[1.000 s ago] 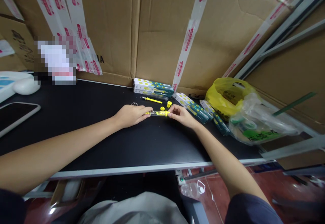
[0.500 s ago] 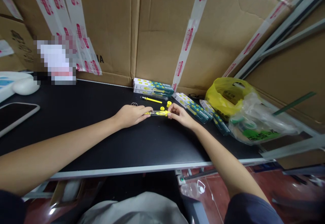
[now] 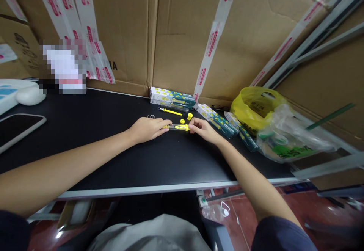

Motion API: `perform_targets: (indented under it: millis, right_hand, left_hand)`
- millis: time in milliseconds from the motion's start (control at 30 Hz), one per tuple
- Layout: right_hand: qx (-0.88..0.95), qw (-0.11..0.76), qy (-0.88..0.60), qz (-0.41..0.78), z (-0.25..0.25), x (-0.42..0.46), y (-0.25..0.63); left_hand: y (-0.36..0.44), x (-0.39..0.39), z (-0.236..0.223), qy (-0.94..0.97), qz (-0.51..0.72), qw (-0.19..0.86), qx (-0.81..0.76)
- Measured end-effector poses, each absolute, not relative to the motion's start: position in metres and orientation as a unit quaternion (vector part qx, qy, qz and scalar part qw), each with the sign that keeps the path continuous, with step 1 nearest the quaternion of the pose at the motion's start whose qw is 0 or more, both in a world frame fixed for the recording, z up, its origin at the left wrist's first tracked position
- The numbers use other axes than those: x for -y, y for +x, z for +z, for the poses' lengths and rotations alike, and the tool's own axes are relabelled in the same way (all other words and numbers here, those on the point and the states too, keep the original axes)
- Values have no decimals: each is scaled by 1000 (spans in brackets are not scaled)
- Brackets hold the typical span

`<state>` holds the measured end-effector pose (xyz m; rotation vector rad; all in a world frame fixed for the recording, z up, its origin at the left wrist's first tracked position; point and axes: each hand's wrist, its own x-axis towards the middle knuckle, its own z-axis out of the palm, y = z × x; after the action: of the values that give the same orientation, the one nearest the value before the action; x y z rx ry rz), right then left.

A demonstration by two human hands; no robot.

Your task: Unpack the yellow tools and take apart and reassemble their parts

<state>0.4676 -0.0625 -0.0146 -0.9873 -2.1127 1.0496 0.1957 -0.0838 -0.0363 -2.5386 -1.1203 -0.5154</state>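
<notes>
A clear tubular spring scale (image 3: 175, 127) with yellow ends lies level between my hands, just above or on the black tabletop. My left hand (image 3: 145, 130) is closed on its left end, and the fingers hide part of that end. At the yellow right end, my right hand (image 3: 202, 129) pinches with thumb and fingers. Just behind the scale are a small yellow ring-like piece (image 3: 182, 121) and a taller yellow cap (image 3: 190, 116). Farther back lies a yellow rod (image 3: 173, 112) with a metal hook, near a clear tube (image 3: 179, 107). Thin wire rings (image 3: 151, 116) sit behind my left hand.
Stacked printed boxes (image 3: 172, 96) stand against the cardboard wall (image 3: 176, 54), with more boxes (image 3: 217, 120) to the right. Beyond those are a yellow plastic bag (image 3: 247, 110) and a clear bag (image 3: 292, 141). A phone (image 3: 19, 127) lies at the left. The table's front edge (image 3: 148, 190) runs nearest me.
</notes>
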Motion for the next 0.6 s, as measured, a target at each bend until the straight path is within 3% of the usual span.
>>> perform_targets:
  millis: [300,600]
  right_hand:
    - [777,323,-346,415,-16,63,465]
    - [791,284,-369,398,-18,62,466]
  left_hand:
    - [196,84,-36,-885,-183,141,404]
    - [196,84,-36,-888,-188,144,394]
